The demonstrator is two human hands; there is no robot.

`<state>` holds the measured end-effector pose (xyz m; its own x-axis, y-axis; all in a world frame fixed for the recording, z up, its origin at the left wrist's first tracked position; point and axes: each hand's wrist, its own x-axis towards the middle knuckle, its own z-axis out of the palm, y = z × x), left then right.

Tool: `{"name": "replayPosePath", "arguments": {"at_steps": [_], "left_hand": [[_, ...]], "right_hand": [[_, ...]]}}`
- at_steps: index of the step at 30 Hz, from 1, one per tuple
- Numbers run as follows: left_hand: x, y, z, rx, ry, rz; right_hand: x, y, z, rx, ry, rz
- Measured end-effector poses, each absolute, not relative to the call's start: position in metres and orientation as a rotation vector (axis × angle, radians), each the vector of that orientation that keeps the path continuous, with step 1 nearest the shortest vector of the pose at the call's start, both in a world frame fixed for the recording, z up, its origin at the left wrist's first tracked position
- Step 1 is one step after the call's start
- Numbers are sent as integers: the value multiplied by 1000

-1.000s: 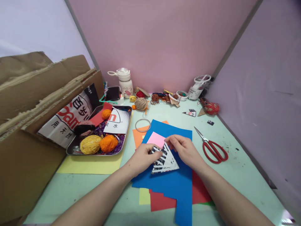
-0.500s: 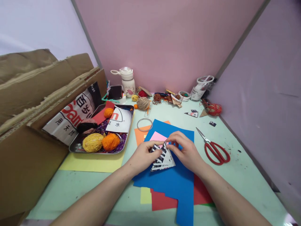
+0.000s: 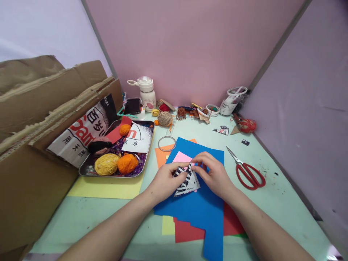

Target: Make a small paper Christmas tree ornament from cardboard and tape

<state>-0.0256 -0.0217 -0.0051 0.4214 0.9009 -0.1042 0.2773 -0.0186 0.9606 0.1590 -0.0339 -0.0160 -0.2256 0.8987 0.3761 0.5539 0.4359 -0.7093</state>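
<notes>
A folded black-and-white striped paper piece [image 3: 187, 181] lies over a blue sheet [image 3: 201, 206] in the middle of the table. My left hand [image 3: 165, 179] pinches its left edge. My right hand [image 3: 213, 174] pinches its top right corner, fingers curled over the paper. A small pink sheet [image 3: 181, 157] peeks out just behind the hands, with orange [image 3: 160, 155], red [image 3: 187, 232] and yellow [image 3: 168, 225] sheets under the blue one.
Red scissors [image 3: 248, 173] lie to the right. A metal tray [image 3: 148, 143] with yarn balls and printed paper sits at the left on a yellow sheet [image 3: 106, 186], beside a cardboard box [image 3: 32, 145]. A bottle [image 3: 146, 95], twine, tape rings and scraps line the back wall.
My right hand has slid left over the striped paper and folded its right side inward, so the piece looks narrower. The left hand keeps its hold.
</notes>
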Motion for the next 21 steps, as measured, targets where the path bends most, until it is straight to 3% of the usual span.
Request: {"name": "replayPosePath", "arguments": {"at_steps": [10,21], "left_hand": [[-22,-27,-8,1534,1045,747],[-19,-29,-3,1563,1032,778]], "right_hand": [[152,-40,-24,-1207,-1894,250],[153,-43,-25,-1196,-1878,176]]}}
